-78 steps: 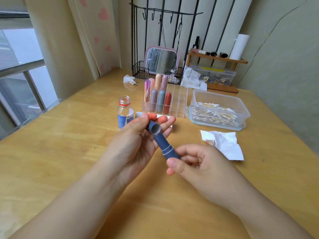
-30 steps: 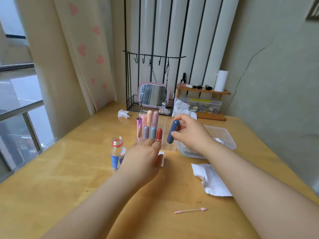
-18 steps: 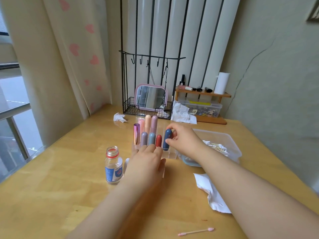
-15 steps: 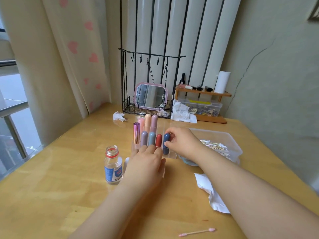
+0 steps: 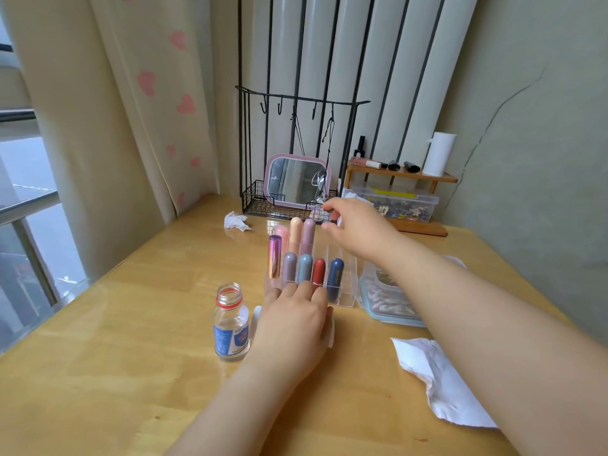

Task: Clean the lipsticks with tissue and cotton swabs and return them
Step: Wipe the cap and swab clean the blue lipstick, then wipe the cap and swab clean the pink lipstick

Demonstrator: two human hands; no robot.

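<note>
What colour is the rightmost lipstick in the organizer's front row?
Dark blue lipstick, seen in the head view.

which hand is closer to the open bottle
Left. The left hand lies flat on the table just right of the bottle. The right hand is raised farther back, beyond the lipstick rack.

Wooden table bears organizer, bottle, tissue, swab box

My left hand covering the clear organizer's front and a white tissue beneath my palm, my right forearm hiding most of the cotton swab box, crumpled tissue partly disappearing under that arm, right fingertips blurring near the tabletop's far edge.
</note>
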